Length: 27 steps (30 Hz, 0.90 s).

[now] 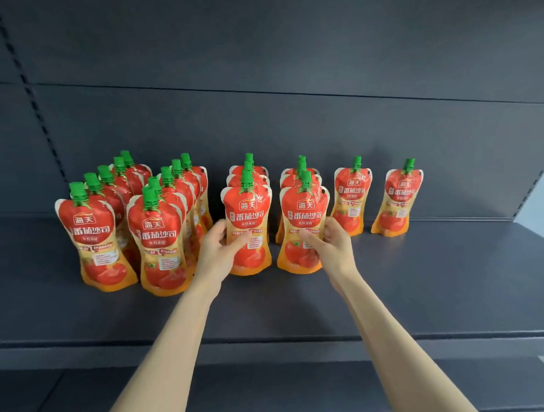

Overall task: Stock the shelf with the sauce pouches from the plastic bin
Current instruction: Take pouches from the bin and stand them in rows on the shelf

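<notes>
Two pouches held upright at the front of the middle rows

The left hand (217,246) is wrapped round the waist of one sauce pouch (247,219) and the right hand (332,243) grips its neighbour (306,216). Both stand on the shelf (425,276) mid-frame, labels out. Holding the narrow waist probably stops them flopping. The rows at left are deeper, so I guess these rows get filled next. The bin's not in shot.

sauce pouches (91,234): red and orange, green caps | all standing up | lined up front to back | on the dark shelf (425,276)
</notes>
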### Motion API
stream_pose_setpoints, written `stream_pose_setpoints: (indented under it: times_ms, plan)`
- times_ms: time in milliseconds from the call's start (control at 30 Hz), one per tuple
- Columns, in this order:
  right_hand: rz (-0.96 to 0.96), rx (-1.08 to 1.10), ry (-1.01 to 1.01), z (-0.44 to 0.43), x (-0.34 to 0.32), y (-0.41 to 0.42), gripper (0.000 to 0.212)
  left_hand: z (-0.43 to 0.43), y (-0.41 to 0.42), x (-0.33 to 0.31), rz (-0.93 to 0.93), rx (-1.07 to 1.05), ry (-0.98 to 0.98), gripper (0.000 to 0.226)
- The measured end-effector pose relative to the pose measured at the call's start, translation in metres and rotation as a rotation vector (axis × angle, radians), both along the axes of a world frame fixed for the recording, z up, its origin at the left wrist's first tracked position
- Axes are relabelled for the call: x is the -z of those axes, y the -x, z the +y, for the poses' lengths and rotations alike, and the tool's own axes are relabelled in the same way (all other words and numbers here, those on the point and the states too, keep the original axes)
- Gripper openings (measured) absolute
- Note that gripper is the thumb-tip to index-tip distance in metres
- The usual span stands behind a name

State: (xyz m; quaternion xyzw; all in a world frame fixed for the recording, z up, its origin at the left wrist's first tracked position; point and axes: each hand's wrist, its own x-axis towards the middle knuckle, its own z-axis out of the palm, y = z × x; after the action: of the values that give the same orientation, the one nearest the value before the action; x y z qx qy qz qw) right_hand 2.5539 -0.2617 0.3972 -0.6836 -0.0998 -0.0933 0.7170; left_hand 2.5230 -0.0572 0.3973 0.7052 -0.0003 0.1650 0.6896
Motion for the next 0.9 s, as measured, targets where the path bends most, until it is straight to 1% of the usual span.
stream_pose_setpoints:
  times_ms: [233, 333, 400, 467, 533, 633, 767, 900]
  plan:
    - [0.002, -0.001, 0.054, 0.011, 0.010, -0.026, 0.020, 0.016, -0.030, 0.016, 0.057, 0.043, -0.016, 0.022]
    - [-0.012, -0.006, 0.135, 0.008, 0.019, -0.026, 0.030, 0.018, -0.032, 0.025, 0.081, 0.068, -0.062, 0.036]
    - [0.013, 0.018, 0.208, 0.006, 0.028, -0.022, 0.038, 0.016, -0.031, 0.033, 0.111, 0.021, -0.128, 0.050]
    - [0.026, 0.070, 0.274, 0.005, 0.033, -0.019, 0.045, 0.014, -0.031, 0.038, 0.125, -0.028, -0.161, 0.059]
    - [0.017, 0.109, 0.324, 0.006, 0.034, -0.018, 0.044, 0.014, -0.033, 0.041, 0.114, -0.035, -0.160, 0.058]
    - [0.010, 0.128, 0.372, 0.008, 0.034, -0.018, 0.042, 0.014, -0.034, 0.041, 0.082, -0.043, -0.180, 0.051]
    - [0.019, 0.152, 0.433, 0.009, 0.034, -0.018, 0.048, 0.012, -0.033, 0.042, 0.056, -0.063, -0.232, 0.045]
    - [0.030, 0.178, 0.472, 0.011, 0.033, -0.019, 0.049, 0.009, -0.032, 0.040, 0.070, -0.087, -0.274, 0.052]
